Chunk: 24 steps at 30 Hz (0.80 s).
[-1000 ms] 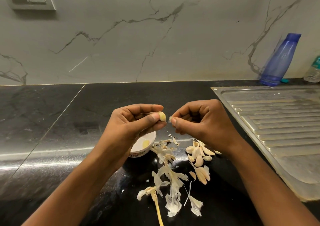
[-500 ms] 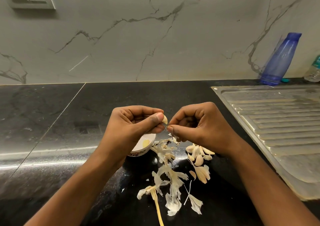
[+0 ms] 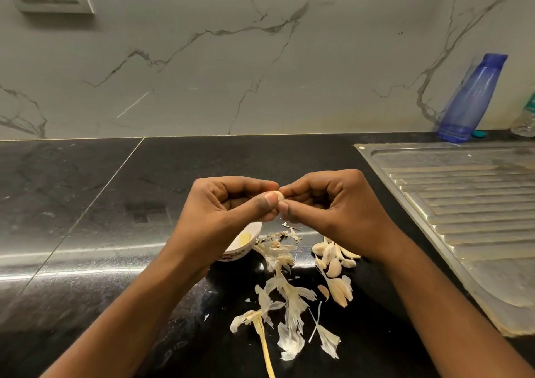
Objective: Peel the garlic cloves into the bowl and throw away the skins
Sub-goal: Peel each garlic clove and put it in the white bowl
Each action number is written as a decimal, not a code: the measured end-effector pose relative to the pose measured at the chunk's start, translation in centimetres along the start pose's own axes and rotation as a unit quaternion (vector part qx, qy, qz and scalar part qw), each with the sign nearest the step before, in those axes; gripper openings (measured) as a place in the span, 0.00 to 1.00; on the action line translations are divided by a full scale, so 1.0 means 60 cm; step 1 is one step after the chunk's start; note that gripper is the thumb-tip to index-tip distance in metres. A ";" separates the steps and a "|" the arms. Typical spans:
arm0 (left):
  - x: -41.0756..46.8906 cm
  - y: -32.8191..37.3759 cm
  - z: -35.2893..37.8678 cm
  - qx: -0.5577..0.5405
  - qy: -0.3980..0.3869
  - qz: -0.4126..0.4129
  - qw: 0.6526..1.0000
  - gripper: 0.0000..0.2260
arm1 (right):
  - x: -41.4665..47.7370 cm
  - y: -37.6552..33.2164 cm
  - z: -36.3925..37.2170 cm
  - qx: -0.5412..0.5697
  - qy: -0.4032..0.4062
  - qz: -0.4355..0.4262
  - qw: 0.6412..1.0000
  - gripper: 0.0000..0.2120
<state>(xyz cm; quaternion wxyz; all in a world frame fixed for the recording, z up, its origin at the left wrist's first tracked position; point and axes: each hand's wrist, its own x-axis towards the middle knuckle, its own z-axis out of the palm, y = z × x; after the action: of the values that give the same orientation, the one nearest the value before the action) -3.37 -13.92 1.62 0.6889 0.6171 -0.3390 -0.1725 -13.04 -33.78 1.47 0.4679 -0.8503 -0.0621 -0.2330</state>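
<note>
**Centre of frame.** The clove (image 3: 277, 196) is pinched between thumb and forefinger of the left hand (image 3: 220, 218); only a pale sliver shows past the thumbnail. Thumb and forefinger of the right hand (image 3: 341, 209) are pressed together against the same clove. Whether they hold a flap of skin cannot be told. The other fingers of both hands are curled toward the palms.

**Change.** One second earlier the hands stood apart, with a gap between the fingertips and the bare yellowish end of the clove exposed. They have since closed until the fingertips meet. Judged from this, the right hand has gone back for another strip, so the clove is part-peeled and not yet ready to drop.

**Below the left hand.** The bowl (image 3: 240, 253), half hidden, stands on the counter (image 3: 86, 233). One peeled clove (image 3: 244, 238) shows inside; the rest of its inside is covered.

**Lower centre.** Loose skins (image 3: 292, 302) and a stem (image 3: 265, 346) lie on the counter, none yet thrown away.

**Under the right wrist.** Unpeeled cloves (image 3: 333, 259) lie in a heap just right of the skins.

**Right edge.** A drainboard (image 3: 463, 204); above it, upper right, a blue bottle (image 3: 472, 99), contents not discernible
</note>
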 end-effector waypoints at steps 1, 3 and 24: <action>0.000 0.000 0.000 -0.014 -0.007 0.001 1.000 0.15 | 0.000 -0.002 -0.002 0.028 0.008 0.009 1.000 0.11; 0.000 0.001 0.001 -0.029 -0.016 0.010 0.999 0.16 | 0.000 -0.008 -0.005 0.084 0.017 0.027 0.996 0.12; 0.002 -0.005 0.001 0.046 0.005 0.045 0.998 0.13 | 0.000 -0.008 0.011 0.020 -0.013 0.025 0.999 0.21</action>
<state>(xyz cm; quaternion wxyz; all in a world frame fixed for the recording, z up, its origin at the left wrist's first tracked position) -3.28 -14.07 1.36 0.6684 0.6330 -0.3706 -0.1230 -12.98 -32.95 1.55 0.4893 -0.8450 -0.0516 -0.2094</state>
